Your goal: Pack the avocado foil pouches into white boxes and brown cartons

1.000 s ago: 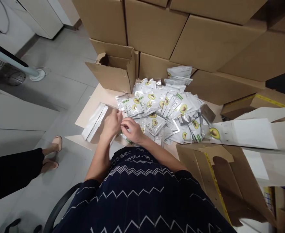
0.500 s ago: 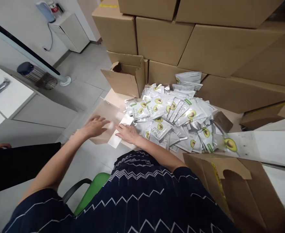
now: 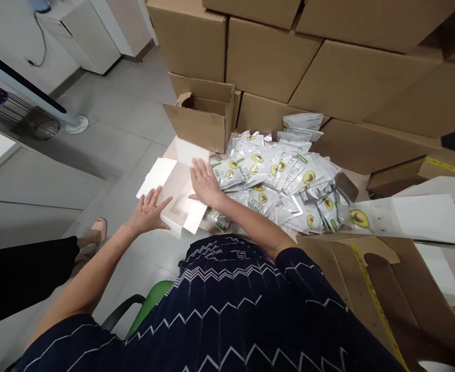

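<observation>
A heap of avocado-printed pouches [image 3: 269, 175] crowds the right side of the open white carton [image 3: 176, 186], and a brown cardboard box [image 3: 198, 121] stands just beyond it, before a wall of stacked cartons [image 3: 271, 57]. The carton sits in front of the person, between the left hand [image 3: 148, 209], fingers spread at its left edge, and the right hand [image 3: 205, 183], laid flat with the thumb apart at its right edge; neither grips anything. To the left lies open grey floor [image 3: 122, 116], towards a bystander's trousered leg [image 3: 26, 274]. The hands partly cover the carton's edges; the green chair [image 3: 152, 302] is mostly hidden.
</observation>
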The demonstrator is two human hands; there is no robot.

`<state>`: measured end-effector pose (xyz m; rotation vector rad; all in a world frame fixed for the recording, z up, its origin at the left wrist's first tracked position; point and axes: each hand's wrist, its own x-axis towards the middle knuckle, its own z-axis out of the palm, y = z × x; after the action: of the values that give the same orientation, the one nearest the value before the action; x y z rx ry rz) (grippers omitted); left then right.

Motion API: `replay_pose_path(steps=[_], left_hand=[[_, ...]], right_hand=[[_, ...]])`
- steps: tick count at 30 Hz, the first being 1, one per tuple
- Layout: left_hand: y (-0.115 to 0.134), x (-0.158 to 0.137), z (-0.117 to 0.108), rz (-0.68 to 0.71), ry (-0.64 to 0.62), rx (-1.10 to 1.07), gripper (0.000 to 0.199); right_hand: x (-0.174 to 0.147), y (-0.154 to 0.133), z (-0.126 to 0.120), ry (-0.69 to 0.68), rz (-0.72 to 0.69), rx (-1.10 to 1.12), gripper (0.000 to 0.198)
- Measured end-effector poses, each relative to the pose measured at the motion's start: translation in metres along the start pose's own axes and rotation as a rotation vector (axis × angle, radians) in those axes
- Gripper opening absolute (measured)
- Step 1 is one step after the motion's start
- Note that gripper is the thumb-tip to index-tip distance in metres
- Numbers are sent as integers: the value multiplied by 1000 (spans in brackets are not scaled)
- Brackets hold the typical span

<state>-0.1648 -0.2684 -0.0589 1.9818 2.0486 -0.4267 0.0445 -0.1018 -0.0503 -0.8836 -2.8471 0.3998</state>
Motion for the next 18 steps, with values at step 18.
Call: replay_pose_path(steps=[18], left_hand=[[4,-7,32,11,213,-182,40]], right_hand=[[-42,93,12,385,358,400,46]])
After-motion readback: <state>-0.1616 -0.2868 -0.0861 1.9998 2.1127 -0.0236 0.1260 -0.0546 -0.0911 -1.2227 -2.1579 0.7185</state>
